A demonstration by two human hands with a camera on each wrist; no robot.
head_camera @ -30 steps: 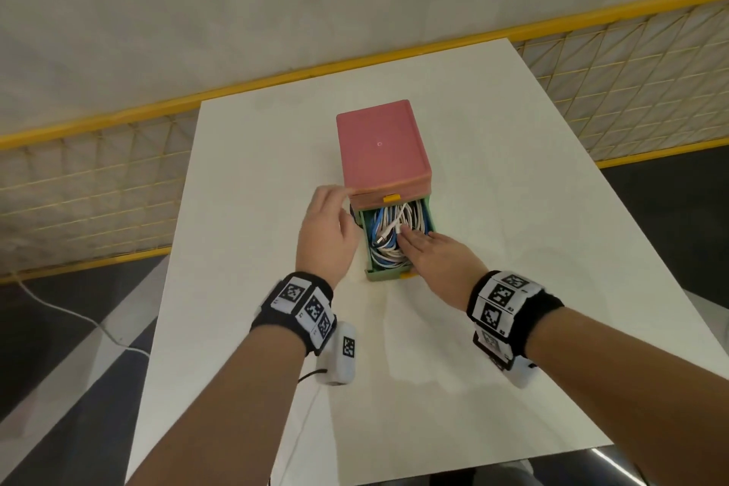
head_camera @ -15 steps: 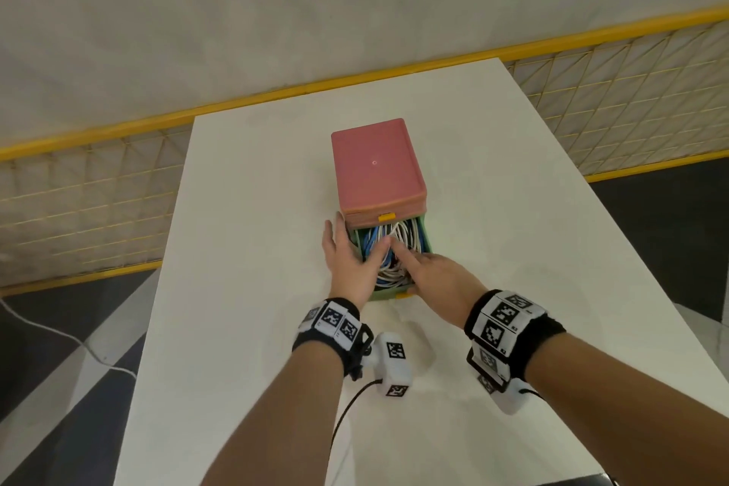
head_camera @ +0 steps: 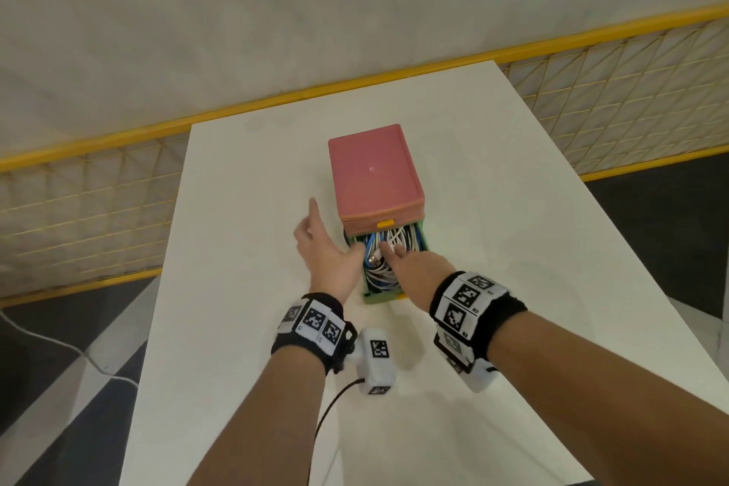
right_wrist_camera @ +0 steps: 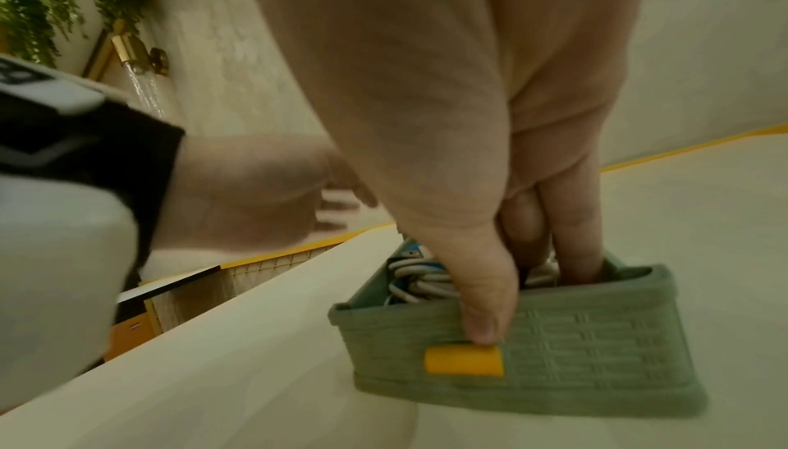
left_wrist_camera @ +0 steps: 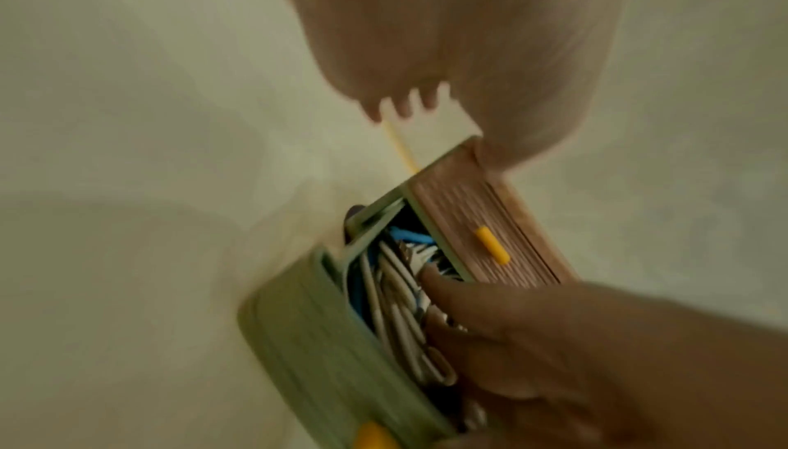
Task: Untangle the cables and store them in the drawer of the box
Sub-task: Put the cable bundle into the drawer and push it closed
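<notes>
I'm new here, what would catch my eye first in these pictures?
A pink box stands midway on the white table, its green drawer pulled out toward the person and crammed with white and blue cables. The right hand presses its fingers onto those cables, thumb on the drawer front, while the left hand is spread open beside the box.

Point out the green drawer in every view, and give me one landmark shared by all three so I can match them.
Head: the drawer is at centre, pulled out under the pink box.
Left wrist: the drawer is at lower centre, lying diagonally.
Right wrist: the drawer is at lower right, its front face toward the camera.
Shared landmark: the white and blue cables inside it.
</notes>
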